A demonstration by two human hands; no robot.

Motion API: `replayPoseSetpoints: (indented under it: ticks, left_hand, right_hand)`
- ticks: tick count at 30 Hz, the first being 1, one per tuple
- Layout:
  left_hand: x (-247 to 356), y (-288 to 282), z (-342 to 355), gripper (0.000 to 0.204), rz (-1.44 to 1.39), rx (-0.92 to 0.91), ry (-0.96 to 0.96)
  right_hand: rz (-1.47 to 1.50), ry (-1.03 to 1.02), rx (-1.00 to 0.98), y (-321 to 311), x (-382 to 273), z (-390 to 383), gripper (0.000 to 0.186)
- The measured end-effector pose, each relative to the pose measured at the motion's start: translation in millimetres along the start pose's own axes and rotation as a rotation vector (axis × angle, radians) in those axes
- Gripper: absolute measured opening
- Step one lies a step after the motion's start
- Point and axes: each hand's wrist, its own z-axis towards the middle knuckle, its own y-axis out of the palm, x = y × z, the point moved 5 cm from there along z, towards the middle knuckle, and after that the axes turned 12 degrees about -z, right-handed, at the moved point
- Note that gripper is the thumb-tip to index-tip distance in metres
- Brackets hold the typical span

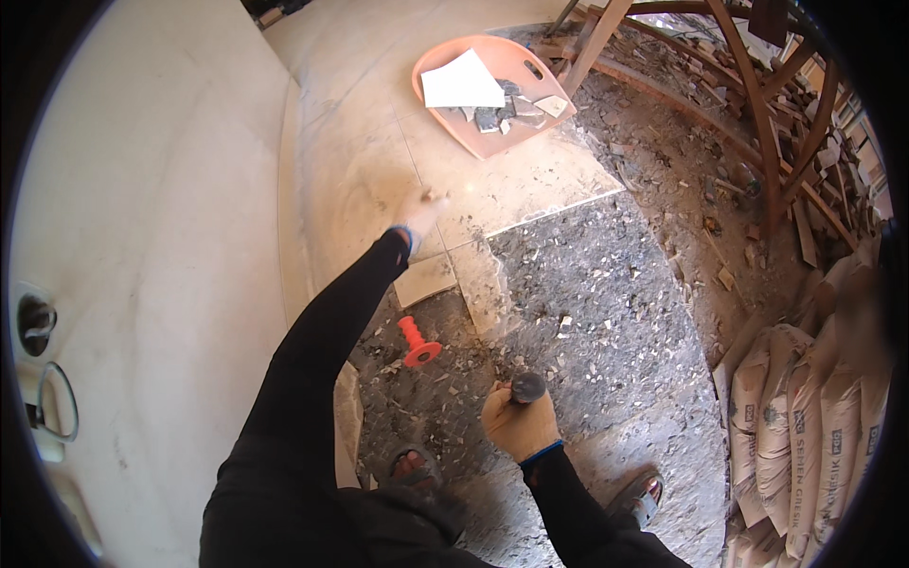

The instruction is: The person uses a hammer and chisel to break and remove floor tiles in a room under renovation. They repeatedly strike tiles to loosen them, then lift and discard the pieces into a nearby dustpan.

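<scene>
My right hand (523, 426), in a tan glove with a blue cuff, is closed around a tool with a dark round end (528, 386). The rest of that tool is hidden by the fist, so its kind is unclear. Stretched forward over the pale floor tiles (379, 175), my left hand (424, 216) is gloved too, its fingers smeared by motion. Between my arms, on the broken grey bed, lies a red ribbed hand grip with a round flange (417, 343). A loose-edged piece of tile (425, 280) sits just below my left hand.
An orange plastic basin (483, 147) on the tiles holds a white sheet and several tile shards. Rubble and chips cover the stripped floor (606, 275). Stacked cement bags (786, 417) stand at right, below wooden frames (757, 104) and debris. A pale wall (161, 208) borders the left.
</scene>
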Motion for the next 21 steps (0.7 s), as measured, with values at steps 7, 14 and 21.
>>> replayPoseSetpoints:
  ticks: [7, 14, 21]
  left_hand:
    - [-31, -88, -99, 0.059, 0.338, -0.185, -0.045]
    - [17, -129, -176, 0.056, 0.789, -0.642, 0.387]
    - [22, -103, -178, 0.074, 0.685, -0.243, -0.005]
  right_hand:
    - [-0.323, -0.192, -0.182, 17, -6, 1, 0.018]
    - [-0.228, -0.101, -0.083, 24, -5, -2, 0.017]
    - [0.042, 0.012, 0.061, 34, -1, -2, 0.019]
